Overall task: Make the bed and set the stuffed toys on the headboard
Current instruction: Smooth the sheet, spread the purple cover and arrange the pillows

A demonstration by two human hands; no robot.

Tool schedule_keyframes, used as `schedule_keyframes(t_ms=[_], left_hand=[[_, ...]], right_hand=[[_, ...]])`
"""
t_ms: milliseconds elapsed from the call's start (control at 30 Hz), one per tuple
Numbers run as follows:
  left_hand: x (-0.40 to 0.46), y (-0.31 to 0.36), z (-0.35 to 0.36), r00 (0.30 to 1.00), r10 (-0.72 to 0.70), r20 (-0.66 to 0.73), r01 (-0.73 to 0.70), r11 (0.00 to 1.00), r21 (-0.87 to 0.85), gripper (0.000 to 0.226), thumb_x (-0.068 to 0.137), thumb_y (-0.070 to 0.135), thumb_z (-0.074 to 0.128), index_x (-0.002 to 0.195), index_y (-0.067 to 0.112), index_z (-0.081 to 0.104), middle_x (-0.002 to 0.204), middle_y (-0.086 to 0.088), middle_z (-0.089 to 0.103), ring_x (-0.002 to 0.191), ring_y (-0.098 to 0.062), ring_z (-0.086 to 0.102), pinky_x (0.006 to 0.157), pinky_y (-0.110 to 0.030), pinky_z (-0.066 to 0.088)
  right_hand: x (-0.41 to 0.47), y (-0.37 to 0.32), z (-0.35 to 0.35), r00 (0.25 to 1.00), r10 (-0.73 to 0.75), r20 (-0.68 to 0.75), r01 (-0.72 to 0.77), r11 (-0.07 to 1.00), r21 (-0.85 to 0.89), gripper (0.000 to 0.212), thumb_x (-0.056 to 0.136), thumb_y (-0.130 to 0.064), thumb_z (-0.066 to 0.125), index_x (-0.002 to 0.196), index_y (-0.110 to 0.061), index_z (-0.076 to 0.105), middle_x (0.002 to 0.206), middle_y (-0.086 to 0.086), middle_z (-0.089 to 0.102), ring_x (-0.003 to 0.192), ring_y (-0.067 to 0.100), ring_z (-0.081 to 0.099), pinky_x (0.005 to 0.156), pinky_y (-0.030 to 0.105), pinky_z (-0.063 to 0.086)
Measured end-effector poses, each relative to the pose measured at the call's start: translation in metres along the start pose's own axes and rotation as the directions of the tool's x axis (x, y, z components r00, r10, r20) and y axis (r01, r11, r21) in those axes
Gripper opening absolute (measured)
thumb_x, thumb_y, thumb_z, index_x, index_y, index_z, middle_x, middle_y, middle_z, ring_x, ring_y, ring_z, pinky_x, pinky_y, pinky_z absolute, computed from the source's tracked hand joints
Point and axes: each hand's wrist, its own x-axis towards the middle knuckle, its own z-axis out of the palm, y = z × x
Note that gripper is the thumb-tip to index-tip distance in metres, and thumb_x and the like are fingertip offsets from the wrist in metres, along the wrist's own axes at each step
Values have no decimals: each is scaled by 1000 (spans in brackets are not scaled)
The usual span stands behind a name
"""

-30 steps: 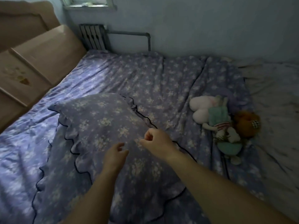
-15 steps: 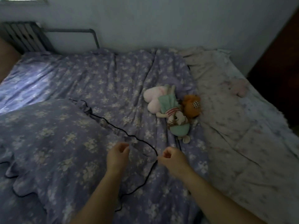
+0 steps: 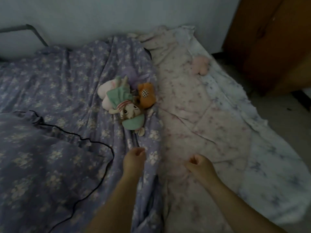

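Both hands empty, fingers curled: left hand (image 3: 134, 158) over the purple floral cover (image 3: 70, 84), right hand (image 3: 199, 163) over the pink sheet (image 3: 193, 106). Likely reaching for the stuffed toys (image 3: 126, 101), heaped mid-bed, just ahead. Headboard not in view.

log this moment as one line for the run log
left hand: curled, empty | right hand: curled, empty | stuffed toys: piled on purple sheet | small pink toy: apart, on pink quilt
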Motion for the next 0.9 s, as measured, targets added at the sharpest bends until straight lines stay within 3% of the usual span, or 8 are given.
schedule_keyframes(t_ms=[133, 233, 333, 500, 667, 900], left_hand=[[-19, 24, 70, 990, 53, 127, -50, 998, -22, 15, 87, 3, 55, 80, 13, 65, 82, -17, 66, 80, -26, 61, 78, -36, 50], [-28, 34, 106, 980, 83, 183, -88, 996, 17, 14, 87, 3, 56, 94, 8, 67, 71, -9, 64, 66, -24, 58, 61, -22, 46], [-29, 36, 127, 974, 70, 216, -74, 997, 12, 15, 87, 1, 54, 91, 13, 63, 64, 1, 60, 58, -14, 55, 44, -12, 40], [-25, 19, 141, 960, -31, 280, 21, 999, 39, 14, 87, 3, 53, 92, 13, 63, 70, -3, 62, 70, -22, 58, 59, -24, 41], [-25, -4, 151, 932, -64, 357, 32, 995, 93, 14, 89, 3, 52, 89, 15, 60, 70, -2, 60, 69, -23, 56, 54, -24, 39], [-30, -19, 170, 905, -129, 405, 84, 988, 126, 13, 90, 2, 50, 92, 10, 60, 69, -4, 59, 61, -19, 54, 49, -23, 36]], right_hand=[[10, 30, -48, 997, 46, -59, -43, 998, 53, 30, 80, -20, 71, 60, -14, 50, 57, 3, 55, 60, 21, 54, 59, 28, 39], [15, 52, -70, 988, 108, -108, -100, 992, 76, 32, 79, -22, 71, 59, -16, 47, 56, 1, 54, 71, 29, 61, 66, 30, 42], [12, 71, -85, 978, 151, -146, -135, 985, 108, 33, 80, -23, 71, 60, -16, 46, 61, 5, 59, 77, 34, 65, 69, 33, 44], [-2, 97, -95, 964, 210, -162, -195, 975, 106, 33, 84, -22, 67, 61, -16, 44, 61, 2, 55, 77, 31, 64, 58, 27, 40], [-16, 122, -97, 937, 282, -207, -257, 956, 140, 32, 83, -25, 69, 63, -14, 47, 62, 3, 56, 83, 35, 66, 66, 30, 42], [-27, 147, -100, 901, 366, -234, -337, 929, 153, 28, 82, -25, 69, 65, -13, 51, 68, 7, 63, 70, 24, 62, 71, 36, 50]])
